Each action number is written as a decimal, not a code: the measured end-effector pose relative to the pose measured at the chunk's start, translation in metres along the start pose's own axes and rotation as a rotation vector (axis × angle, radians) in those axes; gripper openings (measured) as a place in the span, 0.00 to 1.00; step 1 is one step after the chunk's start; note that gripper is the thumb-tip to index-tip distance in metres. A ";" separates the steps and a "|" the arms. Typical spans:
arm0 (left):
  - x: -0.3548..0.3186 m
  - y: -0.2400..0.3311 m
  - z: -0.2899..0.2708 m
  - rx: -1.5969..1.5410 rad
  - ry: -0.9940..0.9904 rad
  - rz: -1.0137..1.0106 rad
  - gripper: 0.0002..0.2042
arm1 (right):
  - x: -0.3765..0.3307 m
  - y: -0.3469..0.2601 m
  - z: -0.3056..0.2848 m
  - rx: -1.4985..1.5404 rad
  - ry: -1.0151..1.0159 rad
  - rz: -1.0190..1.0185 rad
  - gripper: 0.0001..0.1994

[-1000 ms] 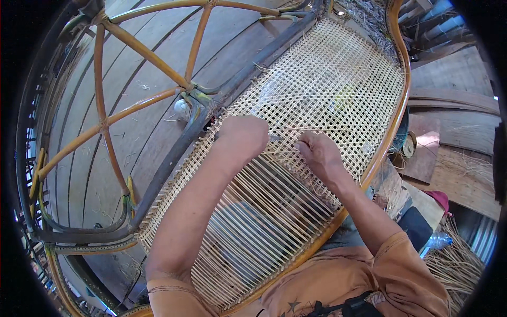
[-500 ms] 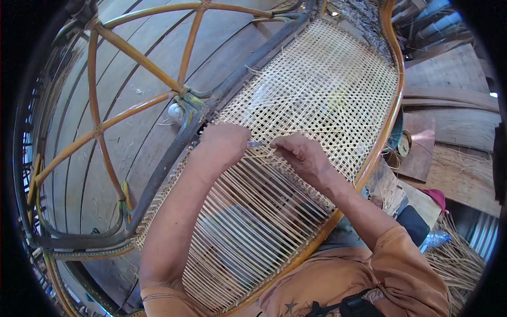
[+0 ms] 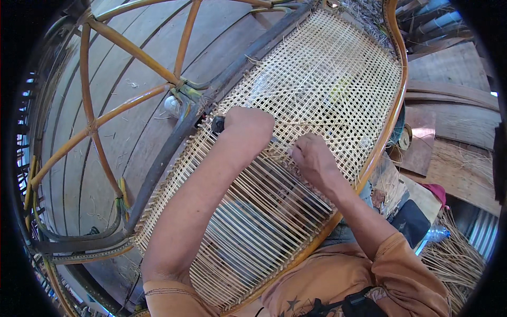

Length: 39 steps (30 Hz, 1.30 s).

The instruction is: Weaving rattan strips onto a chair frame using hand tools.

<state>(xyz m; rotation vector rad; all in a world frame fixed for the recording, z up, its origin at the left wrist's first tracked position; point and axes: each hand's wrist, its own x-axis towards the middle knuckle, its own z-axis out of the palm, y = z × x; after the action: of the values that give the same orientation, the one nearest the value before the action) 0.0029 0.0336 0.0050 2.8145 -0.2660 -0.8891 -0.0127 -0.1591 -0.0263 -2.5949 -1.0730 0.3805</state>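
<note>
My left hand [image 3: 249, 128] is closed around a dark-handled tool [image 3: 217, 124], whose rounded handle end shows on the left of the fist. A short metal tip [image 3: 273, 139] sticks out on the other side, toward my right hand. My right hand [image 3: 312, 157] is closed, its fingertips at the edge of the woven part; what they pinch is hidden. Both hands are over a cane panel [image 3: 322, 68] stretched in a curved rattan frame [image 3: 400, 100]. Beyond my hands the panel is an open lattice weave; nearer me run parallel cane strands [image 3: 248, 222] in one direction.
Left of the panel, dark poles and crossing rattan poles [image 3: 134, 50] stand over a plank floor [image 3: 142, 121]. A white round object [image 3: 171, 104] lies by a pole joint. Wooden boards [image 3: 449, 127], a plastic bottle [image 3: 437, 233] and a bundle of loose cane [image 3: 451, 259] are on the right.
Both hands have shifted right along the weave edge, the left one farther. The tool's dark handle end now shows beside my left fist. The view has moved slightly.
</note>
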 end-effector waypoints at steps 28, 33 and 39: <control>-0.036 -0.033 0.021 -0.080 0.025 -0.169 0.11 | 0.044 0.009 0.000 0.167 -0.148 -0.115 0.06; -0.016 -0.010 0.015 -0.060 0.016 -0.118 0.10 | 0.017 0.002 -0.010 0.431 -0.150 0.342 0.09; 0.001 0.006 0.002 -0.013 0.049 -0.013 0.09 | 0.007 -0.016 -0.015 0.382 -0.025 0.415 0.13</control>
<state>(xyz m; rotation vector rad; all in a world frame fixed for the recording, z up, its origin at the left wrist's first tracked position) 0.0016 0.0271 0.0042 2.8252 -0.2339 -0.8200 -0.0129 -0.1464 -0.0075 -2.4464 -0.4029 0.6429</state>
